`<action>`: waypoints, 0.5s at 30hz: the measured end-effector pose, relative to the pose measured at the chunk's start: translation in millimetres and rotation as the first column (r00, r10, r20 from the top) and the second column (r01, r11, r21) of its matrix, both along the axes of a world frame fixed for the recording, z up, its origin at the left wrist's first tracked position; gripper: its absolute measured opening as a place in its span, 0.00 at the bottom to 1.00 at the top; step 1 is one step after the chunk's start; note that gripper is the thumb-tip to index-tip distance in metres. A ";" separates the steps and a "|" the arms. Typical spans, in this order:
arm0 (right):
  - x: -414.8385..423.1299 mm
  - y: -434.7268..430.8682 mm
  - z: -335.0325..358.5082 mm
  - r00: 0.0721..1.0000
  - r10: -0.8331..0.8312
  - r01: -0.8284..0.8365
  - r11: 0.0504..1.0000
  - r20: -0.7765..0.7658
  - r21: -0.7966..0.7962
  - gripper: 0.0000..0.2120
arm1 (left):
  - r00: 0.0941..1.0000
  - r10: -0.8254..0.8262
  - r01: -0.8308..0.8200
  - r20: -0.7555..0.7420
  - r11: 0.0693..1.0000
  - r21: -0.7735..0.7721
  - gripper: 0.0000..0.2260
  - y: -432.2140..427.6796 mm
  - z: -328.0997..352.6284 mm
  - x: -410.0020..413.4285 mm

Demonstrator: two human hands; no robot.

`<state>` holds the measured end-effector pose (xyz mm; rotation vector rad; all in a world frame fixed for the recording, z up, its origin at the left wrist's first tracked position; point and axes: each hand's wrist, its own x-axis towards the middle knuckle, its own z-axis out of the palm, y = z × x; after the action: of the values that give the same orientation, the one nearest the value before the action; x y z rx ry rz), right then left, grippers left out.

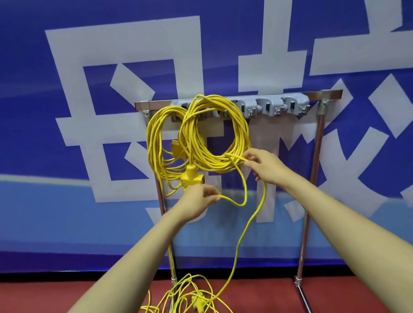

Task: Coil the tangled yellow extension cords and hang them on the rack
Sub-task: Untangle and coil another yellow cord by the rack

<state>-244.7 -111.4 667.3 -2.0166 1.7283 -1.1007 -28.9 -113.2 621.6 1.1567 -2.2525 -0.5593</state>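
Two coils of yellow extension cord hang from the grey hook strip (pixel 273 105) on the metal rack (pixel 319 130): a narrow left coil (pixel 155 146) and a rounder right coil (pixel 238 128). A yellow socket block (pixel 192 178) dangles between them. My right hand (pixel 267 167) pinches a strand at the bottom of the right coil. My left hand (pixel 200 199) pinches the same loose cord (pixel 242 203), which sags between the hands. From my right hand the cord drops to a tangled pile of yellow cord (pixel 179 307) on the floor.
A blue banner (pixel 33 122) with large white characters stands right behind the rack. The rack's base bars (pixel 305 300) lie on the red floor (pixel 38 306). Several grey hooks at the strip's right end carry nothing.
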 end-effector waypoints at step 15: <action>3.9 26.1 2.4 0.862 0.392 -0.443 0.891 0.321 0.102 0.04 | 0.907 -0.057 0.004 -0.417 0.992 -0.128 0.03 4.2 36.0 -5.8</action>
<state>-240.8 -85.2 669.8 -1.8834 1.1221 -0.9988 -34.7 -109.0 657.7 0.8442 -1.9052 -0.6050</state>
